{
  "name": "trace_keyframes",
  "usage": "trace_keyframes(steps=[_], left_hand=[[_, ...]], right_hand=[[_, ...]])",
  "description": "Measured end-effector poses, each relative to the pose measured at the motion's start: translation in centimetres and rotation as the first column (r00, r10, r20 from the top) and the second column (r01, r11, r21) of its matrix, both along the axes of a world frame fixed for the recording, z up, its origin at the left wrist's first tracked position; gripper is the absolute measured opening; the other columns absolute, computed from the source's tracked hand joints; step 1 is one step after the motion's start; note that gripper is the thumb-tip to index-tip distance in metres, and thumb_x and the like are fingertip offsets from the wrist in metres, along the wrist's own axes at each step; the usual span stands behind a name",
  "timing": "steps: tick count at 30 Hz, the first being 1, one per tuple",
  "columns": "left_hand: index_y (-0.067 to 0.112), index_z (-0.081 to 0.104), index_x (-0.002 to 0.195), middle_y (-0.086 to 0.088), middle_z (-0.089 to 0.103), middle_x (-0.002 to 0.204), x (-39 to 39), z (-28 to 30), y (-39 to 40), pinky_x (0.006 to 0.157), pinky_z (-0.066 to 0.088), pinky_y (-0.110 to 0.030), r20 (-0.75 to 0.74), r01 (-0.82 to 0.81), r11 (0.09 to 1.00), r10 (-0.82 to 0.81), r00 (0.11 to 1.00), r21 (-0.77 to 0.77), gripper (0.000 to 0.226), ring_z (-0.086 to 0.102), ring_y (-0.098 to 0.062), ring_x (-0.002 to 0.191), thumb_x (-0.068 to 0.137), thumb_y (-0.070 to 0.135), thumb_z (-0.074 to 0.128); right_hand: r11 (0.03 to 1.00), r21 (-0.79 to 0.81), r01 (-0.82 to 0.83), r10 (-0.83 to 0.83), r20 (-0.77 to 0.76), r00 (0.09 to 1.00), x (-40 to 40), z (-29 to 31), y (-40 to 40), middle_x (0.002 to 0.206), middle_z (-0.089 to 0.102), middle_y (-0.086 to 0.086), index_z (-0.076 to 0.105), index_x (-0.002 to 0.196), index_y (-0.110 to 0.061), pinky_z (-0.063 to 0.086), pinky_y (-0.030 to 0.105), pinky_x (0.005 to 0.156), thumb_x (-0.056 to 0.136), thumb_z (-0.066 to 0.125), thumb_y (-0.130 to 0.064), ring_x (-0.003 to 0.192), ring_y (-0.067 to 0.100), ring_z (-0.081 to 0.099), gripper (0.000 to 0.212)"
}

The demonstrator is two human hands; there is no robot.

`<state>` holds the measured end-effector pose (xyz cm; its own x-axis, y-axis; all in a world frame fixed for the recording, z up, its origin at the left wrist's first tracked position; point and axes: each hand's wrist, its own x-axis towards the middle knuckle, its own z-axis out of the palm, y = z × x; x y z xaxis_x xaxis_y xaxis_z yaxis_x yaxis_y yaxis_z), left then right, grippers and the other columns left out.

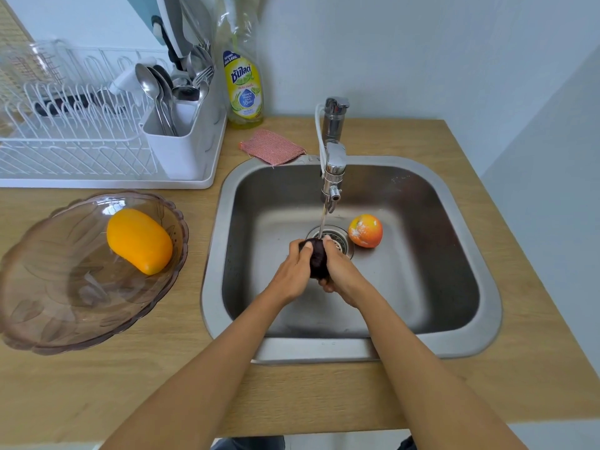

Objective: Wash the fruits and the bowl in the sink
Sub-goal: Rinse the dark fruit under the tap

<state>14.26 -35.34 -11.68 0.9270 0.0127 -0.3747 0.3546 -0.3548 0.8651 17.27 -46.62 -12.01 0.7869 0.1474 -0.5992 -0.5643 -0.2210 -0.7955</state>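
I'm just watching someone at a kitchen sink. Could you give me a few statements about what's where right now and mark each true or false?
1. Both hands, left hand and right hand, hold a dark fruit under the tap. True.
2. The yellow fruit lies in the sink. False: it lies in the glass bowl on the counter.
3. An orange-red fruit sits in the sink beside the drain. True.
4. The pink cloth hangs on the dish rack. False: it lies on the counter by the sink's rim.

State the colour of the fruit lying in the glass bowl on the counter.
Bright yellow-orange. The fruit shows best in the head view, inside the bowl.
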Motion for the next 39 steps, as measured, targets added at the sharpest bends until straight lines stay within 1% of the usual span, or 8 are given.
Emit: trace_keyframes(steps=[4,7,11,17,25,30,34,39], left_hand=[[0.020,0.038,0.123,-0.015,0.057,0.113,0.8,-0.5,0.2,0.086,0.048,-0.042,-0.089,-0.093,0.995,0.095,0.992,0.022,0.054,0.057,-0.027,0.095,0.096,0.059,0.012],[0.018,0.046,0.122,-0.013,0.060,0.095,1.3,-0.6,0.5,0.065,0.047,-0.032,-0.108,-0.091,0.996,0.089,0.990,-0.014,0.068,0.054,-0.019,0.073,0.092,0.066,0.008],[0.014,0.052,0.115,-0.006,0.053,0.075,1.6,-0.5,0.7,0.056,0.041,-0.026,-0.133,-0.110,0.989,0.097,0.986,-0.097,0.059,0.047,-0.014,0.063,0.100,0.051,0.007],[0.017,0.050,0.124,-0.011,0.060,0.095,1.3,-0.6,0.3,0.069,0.047,-0.027,-0.018,-0.115,0.988,0.114,0.993,-0.102,0.049,0.052,-0.013,0.073,0.103,0.039,0.011],[0.019,0.040,0.127,-0.011,0.060,0.103,0.9,-0.5,0.1,0.067,0.046,-0.026,-0.092,-0.030,0.998,0.025,0.995,-0.046,0.062,0.054,-0.015,0.079,0.096,0.061,0.008],[0.019,0.039,0.129,-0.017,0.058,0.114,0.2,-0.1,0.0,0.079,0.046,-0.031,-0.050,-0.015,1.000,0.016,0.999,0.017,0.056,0.058,-0.029,0.102,0.098,0.055,0.009],[0.024,0.034,0.127,-0.007,0.057,0.101,-0.9,0.6,-0.3,0.065,0.042,-0.024,0.032,0.109,0.989,-0.113,0.993,0.101,0.040,0.054,-0.014,0.080,0.101,0.047,0.014],[0.025,0.027,0.138,-0.009,0.053,0.123,-1.0,0.1,-0.4,0.082,0.043,-0.026,0.109,0.185,0.969,-0.204,0.973,0.162,0.039,0.052,-0.022,0.103,0.102,0.041,0.023]], right_hand=[[0.992,-0.114,-0.050,0.070,0.178,0.981,-0.6,0.3,0.2,0.089,0.062,0.005,0.046,0.123,-0.016,0.045,0.024,0.053,0.099,0.030,-0.055,0.063,0.015,0.056,0.049],[0.992,-0.104,-0.073,0.095,0.231,0.968,-1.0,0.4,-0.1,0.112,0.059,0.005,0.042,0.134,-0.020,0.046,0.019,0.058,0.101,0.033,-0.047,0.082,0.016,0.058,0.043],[0.995,-0.070,-0.070,0.083,0.200,0.976,-1.0,0.5,-0.5,0.123,0.054,0.006,0.039,0.140,-0.025,0.047,0.018,0.063,0.104,0.030,-0.037,0.093,0.019,0.057,0.039],[0.985,0.133,0.110,-0.120,0.073,0.990,-0.6,1.4,0.0,0.104,0.062,0.014,0.048,0.128,-0.022,0.050,0.032,0.062,0.103,0.023,-0.032,0.072,0.023,0.056,0.037],[0.990,0.099,0.099,-0.110,0.114,0.987,-0.6,1.0,0.0,0.121,0.055,0.006,0.055,0.110,-0.036,0.058,0.050,0.085,0.103,0.031,-0.036,0.108,0.027,0.058,0.025],[0.994,-0.067,0.091,-0.083,0.114,0.990,-0.6,0.9,-0.1,0.109,0.065,0.010,0.055,0.115,-0.036,0.050,0.028,0.052,0.100,0.021,-0.050,0.076,0.025,0.069,0.040],[0.992,-0.082,0.098,-0.098,0.004,0.995,-0.3,0.6,-0.1,0.084,0.061,0.013,0.056,0.112,-0.018,0.036,0.023,0.042,0.094,0.026,-0.052,0.047,0.018,0.051,0.048],[0.976,0.003,0.217,-0.212,-0.208,0.955,0.0,0.8,-0.9,0.071,0.053,0.009,0.057,0.095,-0.015,0.025,0.017,0.037,0.096,0.027,-0.042,0.043,0.014,0.036,0.040]])
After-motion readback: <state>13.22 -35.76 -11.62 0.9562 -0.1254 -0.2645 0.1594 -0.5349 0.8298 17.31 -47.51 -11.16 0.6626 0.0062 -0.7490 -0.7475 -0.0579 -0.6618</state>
